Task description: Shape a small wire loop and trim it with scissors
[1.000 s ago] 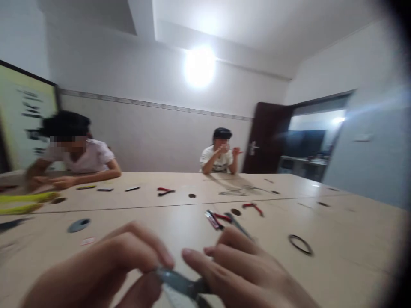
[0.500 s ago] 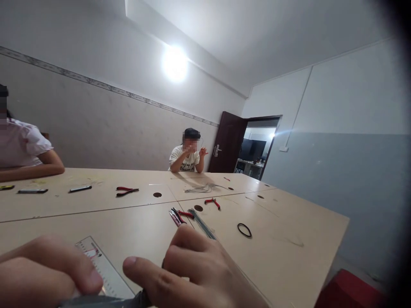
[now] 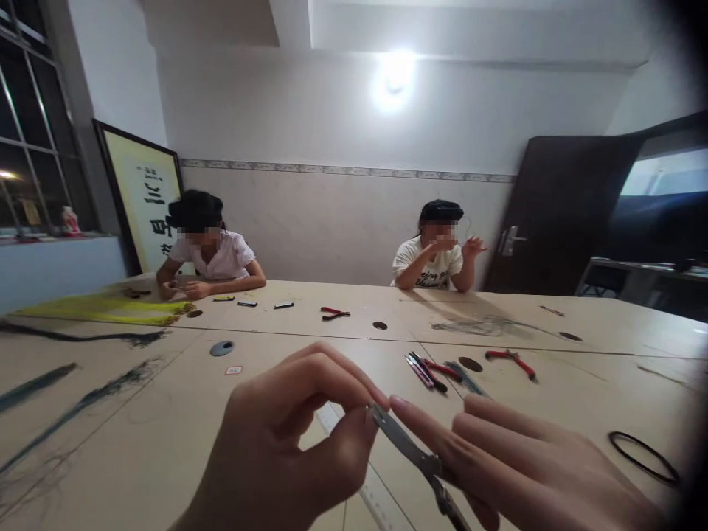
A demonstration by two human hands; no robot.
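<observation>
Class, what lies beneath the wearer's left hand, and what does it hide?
Beneath the left hand, a pale ruler lies on the table, showing through the gap between the fingers and beside the hand. The stretch between is covered.

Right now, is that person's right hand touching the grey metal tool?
Touching. The head view shows the right hand holding the grey metal tool, fingers against its middle.

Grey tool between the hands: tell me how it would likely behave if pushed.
The grey tool is probably stiff: its body looks metallic and shows no sag between the left hand and the right hand. It might pivot if pushed, since it seems to have a joint. Its smooth, narrow face could be slippery.
</observation>
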